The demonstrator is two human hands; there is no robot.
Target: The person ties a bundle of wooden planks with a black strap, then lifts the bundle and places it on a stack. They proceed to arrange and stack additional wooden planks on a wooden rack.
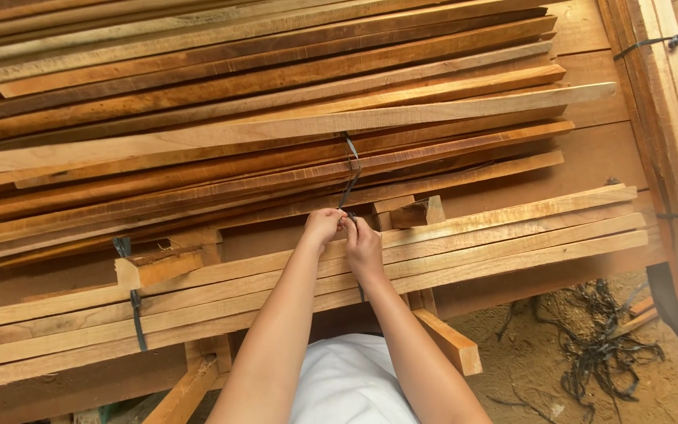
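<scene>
Where slats (300, 271) lie bundled, hands (344, 235) on strap (350, 177).

Bare forearms, white garment below

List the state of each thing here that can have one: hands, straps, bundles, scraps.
Left hand: pinched on the dark strap.
Right hand: pinched on the same strap.
Dark strap: looped over the upper slats, slack, twisted.
Upper slats: piled loosely, ends uneven.
Lower slat bundle: lying flat, slats side by side.
Left strap: wrapped around the lower bundle.
Strap scraps: tangled on the sawdust ground.
</scene>
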